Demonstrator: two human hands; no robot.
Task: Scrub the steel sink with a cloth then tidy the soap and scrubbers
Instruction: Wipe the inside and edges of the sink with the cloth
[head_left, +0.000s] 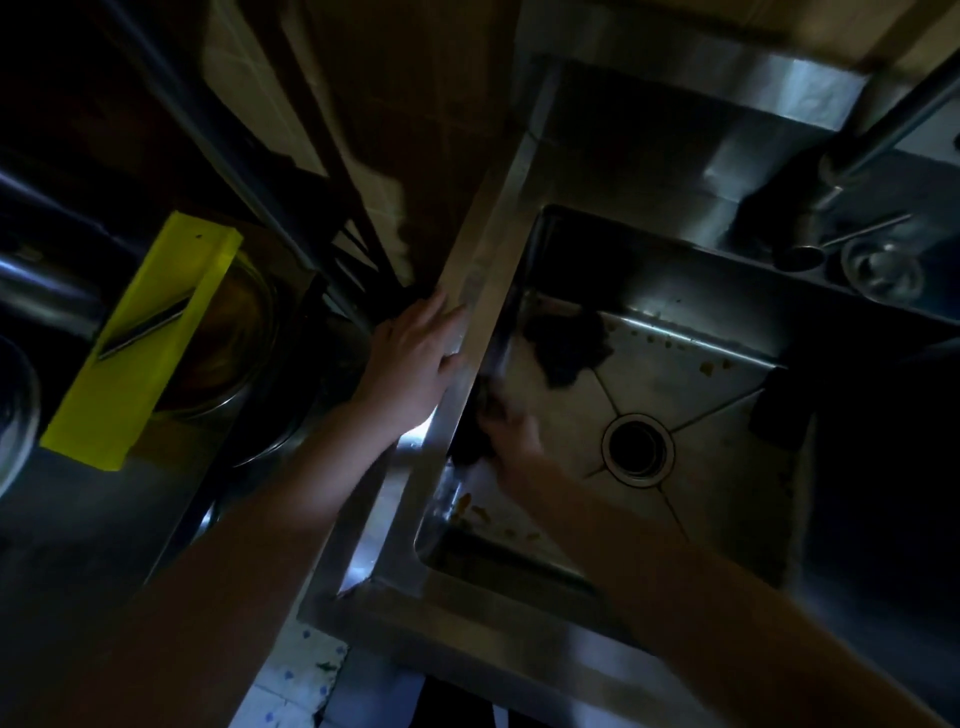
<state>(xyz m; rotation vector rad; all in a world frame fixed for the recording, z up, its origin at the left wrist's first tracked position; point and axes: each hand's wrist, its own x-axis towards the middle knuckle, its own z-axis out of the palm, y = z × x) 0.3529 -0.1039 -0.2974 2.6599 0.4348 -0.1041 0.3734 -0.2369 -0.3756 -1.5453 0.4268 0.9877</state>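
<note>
The floor of the sink (488, 244) lay open around the drain (638, 449) and toward the near wall, with only small food scraps (478, 512) on it. The left side was crowded: the left hand (415, 358) lay flat on the left rim, and just below it the blurred right hand (511, 431) was at the left wall with a dark cloth (475, 439). A dark lump (566, 348) filled the far left corner, and a dark block (779, 410) stood against the right wall. The tap (878, 135) overhung the far right deck beside a small steel cup (883, 270). On the left counter a yellow slicer (140, 338) lay across a steel bowl (244, 322)
</note>
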